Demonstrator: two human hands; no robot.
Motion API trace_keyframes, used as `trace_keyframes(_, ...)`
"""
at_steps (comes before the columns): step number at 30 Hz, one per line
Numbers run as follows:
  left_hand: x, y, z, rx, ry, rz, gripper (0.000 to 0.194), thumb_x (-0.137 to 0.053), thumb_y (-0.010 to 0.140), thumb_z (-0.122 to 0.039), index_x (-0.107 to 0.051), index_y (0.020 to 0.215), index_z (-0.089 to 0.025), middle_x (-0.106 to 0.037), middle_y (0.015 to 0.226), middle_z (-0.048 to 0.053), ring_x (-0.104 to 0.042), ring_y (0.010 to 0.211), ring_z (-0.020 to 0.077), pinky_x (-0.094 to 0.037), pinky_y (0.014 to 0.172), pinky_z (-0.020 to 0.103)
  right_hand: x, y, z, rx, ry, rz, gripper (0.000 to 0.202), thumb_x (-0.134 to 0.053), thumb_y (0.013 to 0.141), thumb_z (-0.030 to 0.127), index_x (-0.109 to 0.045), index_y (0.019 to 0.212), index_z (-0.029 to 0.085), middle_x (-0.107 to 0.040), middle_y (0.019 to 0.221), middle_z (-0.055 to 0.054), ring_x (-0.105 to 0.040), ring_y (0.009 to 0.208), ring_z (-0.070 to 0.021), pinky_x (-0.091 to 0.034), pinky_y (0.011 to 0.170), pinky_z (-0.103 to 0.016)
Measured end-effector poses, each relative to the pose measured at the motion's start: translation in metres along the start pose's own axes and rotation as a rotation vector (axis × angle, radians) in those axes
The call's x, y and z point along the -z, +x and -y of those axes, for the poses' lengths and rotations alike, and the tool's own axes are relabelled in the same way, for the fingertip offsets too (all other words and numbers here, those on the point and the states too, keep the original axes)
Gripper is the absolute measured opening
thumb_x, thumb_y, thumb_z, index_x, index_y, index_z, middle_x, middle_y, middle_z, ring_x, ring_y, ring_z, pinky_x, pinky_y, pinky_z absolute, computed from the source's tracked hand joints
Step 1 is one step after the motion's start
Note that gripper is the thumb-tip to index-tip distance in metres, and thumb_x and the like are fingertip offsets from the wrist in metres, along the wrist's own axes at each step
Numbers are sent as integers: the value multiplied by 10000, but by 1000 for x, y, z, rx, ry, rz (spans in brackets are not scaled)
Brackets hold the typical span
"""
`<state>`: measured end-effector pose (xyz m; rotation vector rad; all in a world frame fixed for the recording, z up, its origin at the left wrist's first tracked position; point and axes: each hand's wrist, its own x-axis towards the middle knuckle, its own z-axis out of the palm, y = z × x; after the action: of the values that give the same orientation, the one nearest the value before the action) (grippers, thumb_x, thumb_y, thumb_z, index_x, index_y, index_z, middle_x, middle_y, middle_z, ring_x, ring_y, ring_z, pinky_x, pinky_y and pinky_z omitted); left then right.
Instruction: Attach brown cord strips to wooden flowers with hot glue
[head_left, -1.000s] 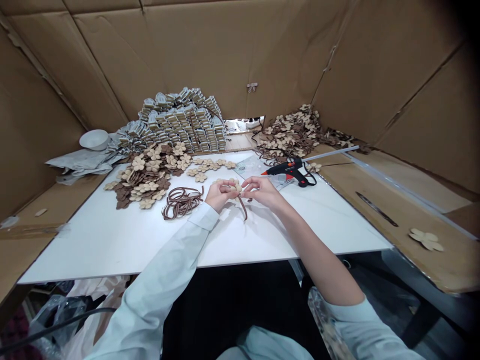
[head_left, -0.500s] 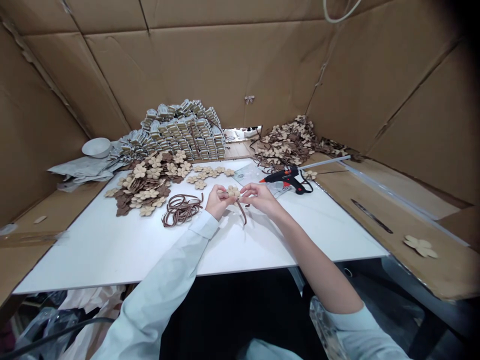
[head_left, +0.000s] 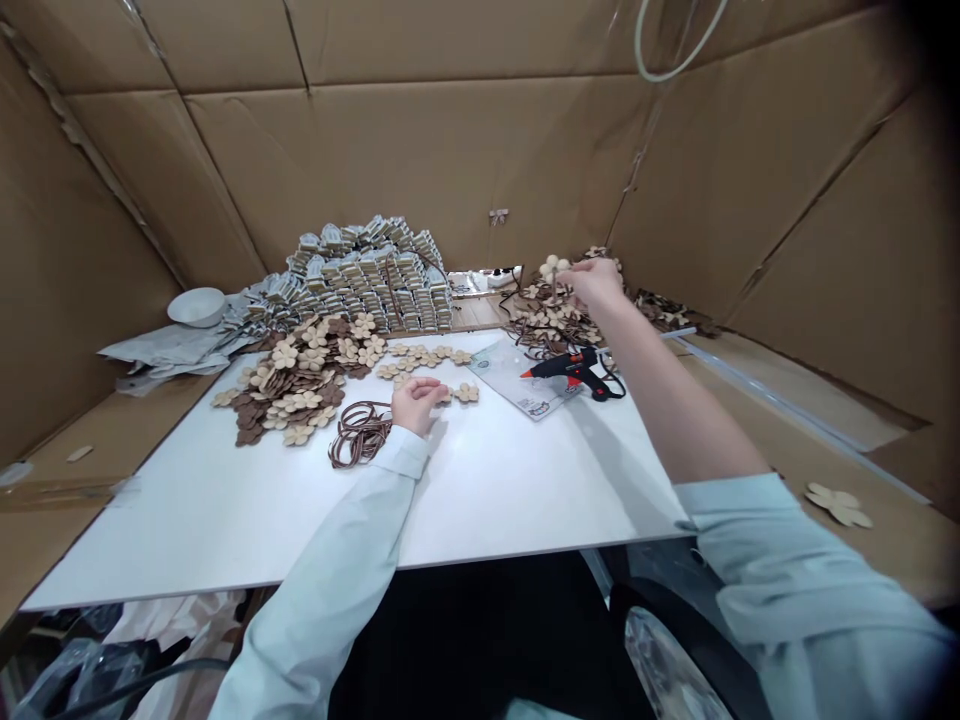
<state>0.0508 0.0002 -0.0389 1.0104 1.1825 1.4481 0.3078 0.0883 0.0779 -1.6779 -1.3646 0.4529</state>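
Glue gun (head_left: 568, 368) noted lying partly over a clear bag (head_left: 529, 395). Beyond the gun, the person's right hand (head_left: 596, 283) is raised, a cream flower (head_left: 553, 266) pinched at its fingertips, above a pile of ribboned flowers (head_left: 551, 318). Left of the gun, the left hand (head_left: 417, 405) is at the white board (head_left: 487, 490), fingers curled; its grip cannot be confirmed. Between that hand and the gun lies a second flower (head_left: 466, 393). Farther left of the gun: a ribbon coil (head_left: 356, 440), then a heap of loose flowers (head_left: 289, 385).
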Motion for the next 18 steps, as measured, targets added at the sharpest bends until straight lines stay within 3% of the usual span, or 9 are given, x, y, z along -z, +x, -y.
trace_keyframes(3,0,-1,0,21,43,28,332,-765,398,-243,-602,652,-105,-632,613,46,-597,593,131,-472,660,274,12,15,3,-150,6,-11,323,-504,751,176,-431,1042,56,-536,785,-137,-517,532,-98,-337,507,-265)
trace_keyframes(6,1,-3,-5,20,41,-34,336,-781,363,-232,-596,614,-107,-627,581,39,-591,565,131,-476,633,274,11,5,2,-158,-2,11,329,-488,751,152,-442,1061,50,-535,767,-108,-485,492,-63,-346,515,-260)
trace_keyframes(9,3,-4,-11,7,23,-82,338,-782,351,-199,-589,612,-105,-627,574,37,-602,585,142,-484,659,284,-4,-20,4,-96,-21,110,239,-491,744,158,-537,955,56,-562,694,-96,-467,469,-60,-357,517,-246)
trace_keyframes(12,4,-3,-14,36,-34,-50,324,-759,389,-146,-608,670,-90,-649,640,64,-624,687,176,-489,728,314,-35,-58,4,-7,-49,325,186,-551,687,139,-599,862,99,-617,732,-75,-514,483,-92,-398,528,-239)
trace_keyframes(15,3,0,-11,81,-51,-51,301,-707,442,-76,-612,728,-73,-660,742,103,-622,811,216,-478,791,352,-73,-103,-2,280,-221,545,216,-483,747,171,-601,925,134,-637,942,-75,-586,819,-161,-427,743,-260)
trace_keyframes(18,3,6,-4,44,12,-80,317,-673,471,-39,-608,778,-83,-654,836,117,-600,899,224,-463,840,363,-103,-143,-9,445,-371,587,330,-444,787,225,-532,1085,115,-512,1196,-126,-431,1131,-199,-320,927,-311)
